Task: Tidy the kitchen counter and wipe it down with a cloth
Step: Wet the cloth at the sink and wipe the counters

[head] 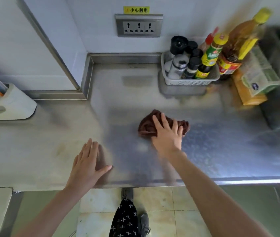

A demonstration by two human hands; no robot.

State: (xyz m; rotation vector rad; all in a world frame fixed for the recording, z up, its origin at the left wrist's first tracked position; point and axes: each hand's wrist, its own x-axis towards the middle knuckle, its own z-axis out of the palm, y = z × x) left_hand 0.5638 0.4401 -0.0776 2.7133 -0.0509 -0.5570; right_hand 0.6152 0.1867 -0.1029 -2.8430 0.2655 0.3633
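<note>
Head view showed the right hand pressing flat, fingers straight, on a brown cloth mid-counter; the left hand lay flat and released, near the front edge. Wiping well would want even pressure and overlapping strokes. Open steel lay leftward; the basket of bottles crowded the back right corner.
</note>
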